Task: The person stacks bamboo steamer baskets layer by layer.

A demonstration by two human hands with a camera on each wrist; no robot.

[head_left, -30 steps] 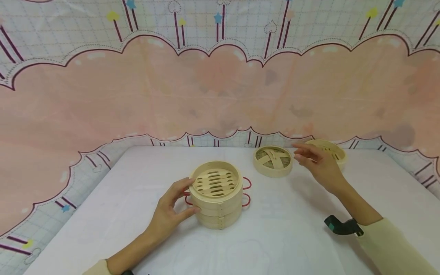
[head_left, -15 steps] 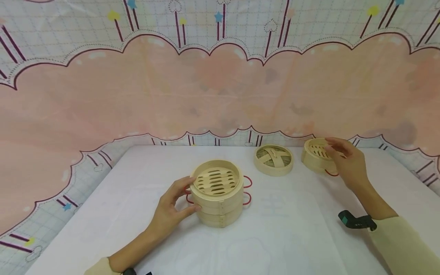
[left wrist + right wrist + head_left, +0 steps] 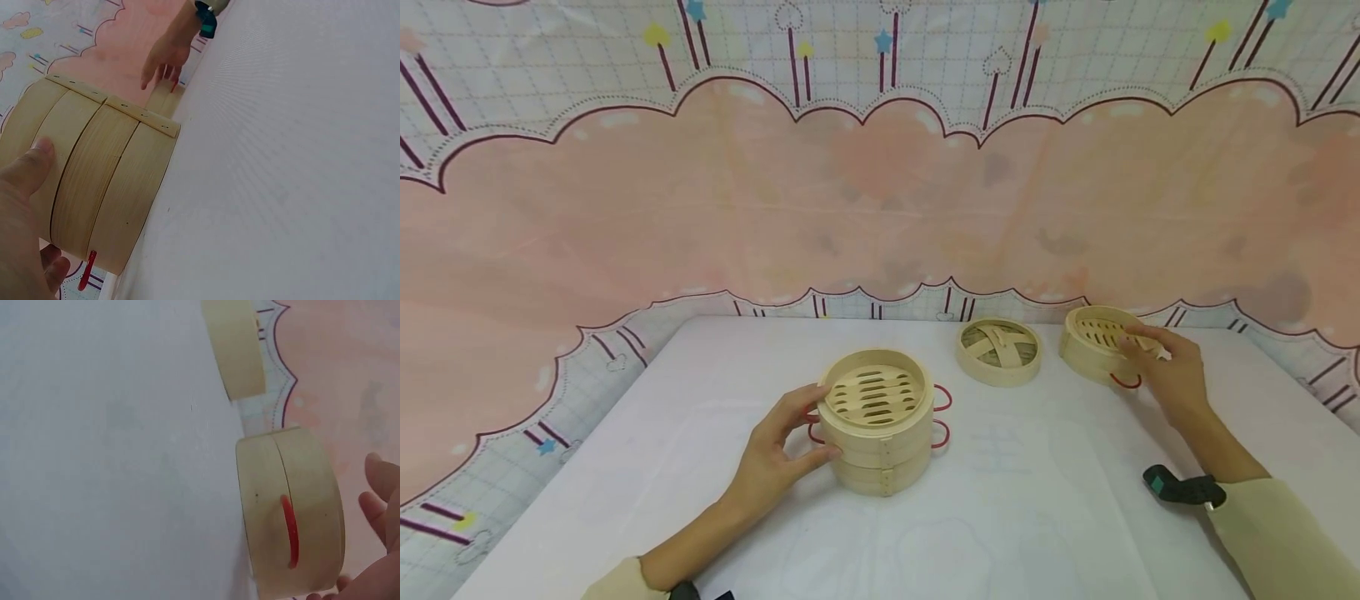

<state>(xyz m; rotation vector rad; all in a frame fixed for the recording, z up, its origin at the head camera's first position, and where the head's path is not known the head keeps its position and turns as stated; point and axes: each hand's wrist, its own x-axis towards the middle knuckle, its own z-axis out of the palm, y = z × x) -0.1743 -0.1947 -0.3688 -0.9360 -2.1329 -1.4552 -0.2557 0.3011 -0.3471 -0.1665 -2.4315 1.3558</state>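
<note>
In the head view my left hand [image 3: 778, 442] grips the left side of a stack of two round bamboo steamer baskets [image 3: 883, 458], thumb at the front and fingers at the back. The upper basket's slatted floor shows, and red loops stick out at the sides. In the left wrist view the thumb [image 3: 39, 165] lies along the stack's wall. My right hand [image 3: 1168, 367] is at another bamboo steamer basket [image 3: 1090, 354] at the back right. Its fingertips reach over the near right rim, some hanging free above it in the right wrist view.
A bamboo steamer lid [image 3: 998, 354] with a crossed-strip top lies between the stack and the far basket. White cloth covers the table [image 3: 1000, 517]. A patterned pink-and-white backdrop [image 3: 880, 208] rises behind its far edge.
My right hand has moved right, from beside the lid to the right side of the back basket, then settled slightly lower there. The left hand keeps its grip; the stack stays put.
</note>
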